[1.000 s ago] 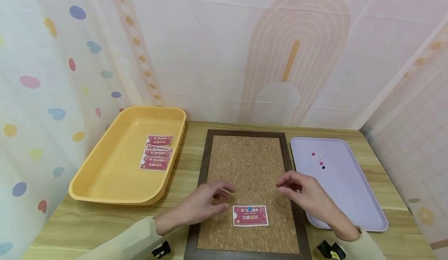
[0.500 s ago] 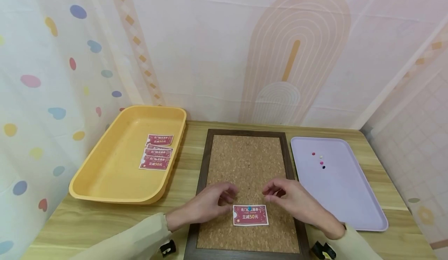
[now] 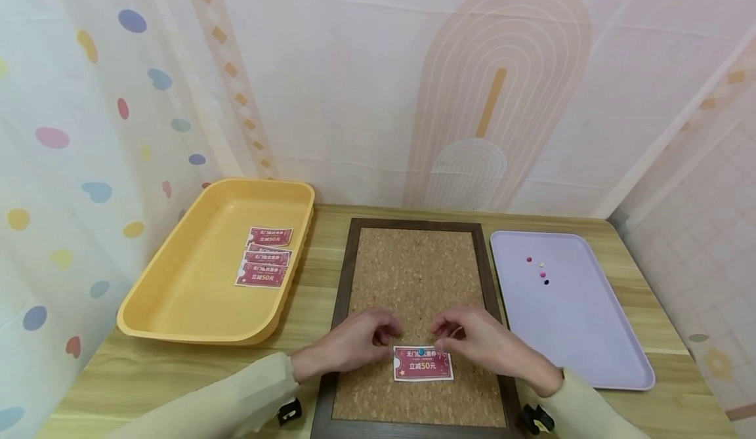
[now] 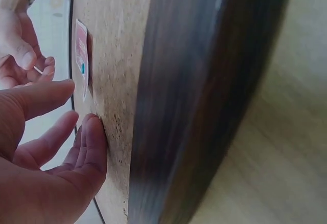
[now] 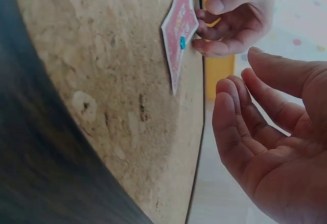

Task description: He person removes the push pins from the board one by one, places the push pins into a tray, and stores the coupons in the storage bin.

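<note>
A red paper coupon (image 3: 422, 367) with white edges lies on the framed cork board (image 3: 416, 275). A blue push pin (image 3: 421, 352) sticks through its upper middle; in the right wrist view the coupon (image 5: 180, 24) bends up along its edges. My left hand (image 3: 359, 342) hovers just left of the coupon, fingers loosely bent and holding nothing, fingertips close to the cork in the left wrist view. Over the coupon's upper right corner is my right hand (image 3: 483, 338), its thumb and fingers apart around bare air in the right wrist view.
At the left stands a yellow tray (image 3: 195, 294) with several more red coupons (image 3: 262, 275) inside. A lilac tray (image 3: 590, 334) to the right of the board bears several small coloured pins (image 3: 543, 275). A patterned curtain (image 3: 354, 98) hangs behind the wooden table (image 3: 319, 262).
My right hand has moved left from the board's right side to the coupon's corner. The left hand has shifted slightly right, closer to the coupon. Coupon and pin stay in place.
</note>
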Demonstrator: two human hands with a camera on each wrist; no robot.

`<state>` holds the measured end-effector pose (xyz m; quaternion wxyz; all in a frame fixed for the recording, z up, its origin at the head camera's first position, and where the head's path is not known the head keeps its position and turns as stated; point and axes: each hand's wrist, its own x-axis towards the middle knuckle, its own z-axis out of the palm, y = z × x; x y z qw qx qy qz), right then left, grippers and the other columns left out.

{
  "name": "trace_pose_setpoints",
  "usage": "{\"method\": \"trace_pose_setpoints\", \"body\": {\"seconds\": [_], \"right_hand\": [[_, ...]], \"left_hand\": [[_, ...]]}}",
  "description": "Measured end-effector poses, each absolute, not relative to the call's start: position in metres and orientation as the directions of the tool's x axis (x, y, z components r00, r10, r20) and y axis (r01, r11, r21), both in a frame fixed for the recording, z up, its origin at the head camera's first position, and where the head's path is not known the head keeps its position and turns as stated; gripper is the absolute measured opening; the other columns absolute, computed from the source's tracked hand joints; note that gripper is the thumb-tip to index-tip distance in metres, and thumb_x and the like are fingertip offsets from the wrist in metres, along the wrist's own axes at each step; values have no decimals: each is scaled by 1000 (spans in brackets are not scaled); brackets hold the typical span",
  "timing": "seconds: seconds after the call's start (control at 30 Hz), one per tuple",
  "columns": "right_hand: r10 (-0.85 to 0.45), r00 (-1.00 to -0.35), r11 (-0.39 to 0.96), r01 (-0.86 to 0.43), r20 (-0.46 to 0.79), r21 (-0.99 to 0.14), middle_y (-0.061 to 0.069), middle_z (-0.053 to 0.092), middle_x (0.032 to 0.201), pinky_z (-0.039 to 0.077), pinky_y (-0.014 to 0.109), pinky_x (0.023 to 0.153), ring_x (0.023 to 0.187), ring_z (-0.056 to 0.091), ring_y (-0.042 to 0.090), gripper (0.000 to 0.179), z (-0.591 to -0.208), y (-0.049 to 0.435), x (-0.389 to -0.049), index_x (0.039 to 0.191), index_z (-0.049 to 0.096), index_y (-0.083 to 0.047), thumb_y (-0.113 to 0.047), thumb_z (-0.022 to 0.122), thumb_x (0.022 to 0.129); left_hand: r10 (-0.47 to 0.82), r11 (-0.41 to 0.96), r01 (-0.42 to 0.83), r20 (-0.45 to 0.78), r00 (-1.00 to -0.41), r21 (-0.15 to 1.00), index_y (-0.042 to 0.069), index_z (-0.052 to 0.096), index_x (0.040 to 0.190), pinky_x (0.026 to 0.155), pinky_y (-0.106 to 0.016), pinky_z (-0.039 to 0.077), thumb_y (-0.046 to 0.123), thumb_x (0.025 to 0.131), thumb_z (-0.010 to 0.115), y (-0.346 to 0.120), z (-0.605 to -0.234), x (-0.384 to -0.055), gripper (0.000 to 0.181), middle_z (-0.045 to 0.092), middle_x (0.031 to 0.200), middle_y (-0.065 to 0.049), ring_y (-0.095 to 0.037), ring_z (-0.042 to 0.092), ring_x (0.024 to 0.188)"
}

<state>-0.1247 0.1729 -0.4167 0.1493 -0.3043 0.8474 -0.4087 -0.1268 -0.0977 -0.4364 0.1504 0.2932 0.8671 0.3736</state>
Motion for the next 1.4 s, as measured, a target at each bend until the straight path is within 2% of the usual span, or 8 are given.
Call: {"method": "trace_pose_setpoints", "body": {"seconds": [0.3,0.53,0.87,1.13,1.4], "right_hand": [[-667,-741,516,-387,-75,-764,-7,71,95,54,25,75,84,65,2,9,-423,165,-130,102,74,-10,-11,77,94],[-668,-737,583,-428,-107,-690,-15,69,91,49,26,73,79,60,0,7,-427,159,-134,100,76,-17,-19,78,94],[-682,-721,592,-445,-123,-672,-16,66,84,48,26,70,75,57,-1,4,-430,153,-137,94,76,-17,-14,79,92],[-686,-714,603,-453,-138,-656,-17,64,80,48,25,67,70,55,-1,8,-429,149,-138,89,75,-19,-12,79,92],[-678,-718,619,-439,-160,-651,-16,61,73,44,24,61,64,52,-1,11,-429,145,-138,85,73,-18,-12,80,91]], "left_hand": [[599,637,405,-89,-796,656,13,74,100,76,-24,46,11,87,82,-94,-438,-126,16,58,101,7,-6,52,86],[618,639,445,-74,-783,628,13,73,95,72,-23,44,10,87,83,-90,-437,-126,13,53,95,6,-6,50,82],[613,659,459,-71,-787,596,15,71,87,69,-23,42,7,84,84,-87,-435,-124,15,49,91,6,-7,46,81],[624,651,487,-45,-780,582,17,72,84,68,-23,43,7,84,84,-85,-438,-125,16,55,86,9,-5,49,78],[641,605,468,-45,-767,644,15,70,83,63,-20,46,2,86,81,-84,-438,-127,17,60,75,12,2,52,68]]}}
